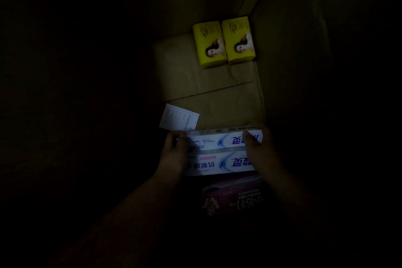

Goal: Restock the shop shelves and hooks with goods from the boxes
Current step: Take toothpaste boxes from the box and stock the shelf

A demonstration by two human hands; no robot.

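Note:
I look down into a dim cardboard box (208,89). Two white toothpaste cartons lie side by side near its front wall. My left hand (174,150) grips the left end of the far toothpaste carton (215,140), and my right hand (258,148) grips its right end. The near toothpaste carton (217,164) lies just below it, partly under both hands. Two yellow soap packs (224,42) stand side by side at the box's far right corner.
A small white paper slip (179,119) lies on the box floor just beyond my left hand. A dark red carton (235,196) sits close to me below the toothpaste. The box walls rise on the right and far side; the surroundings are too dark to make out.

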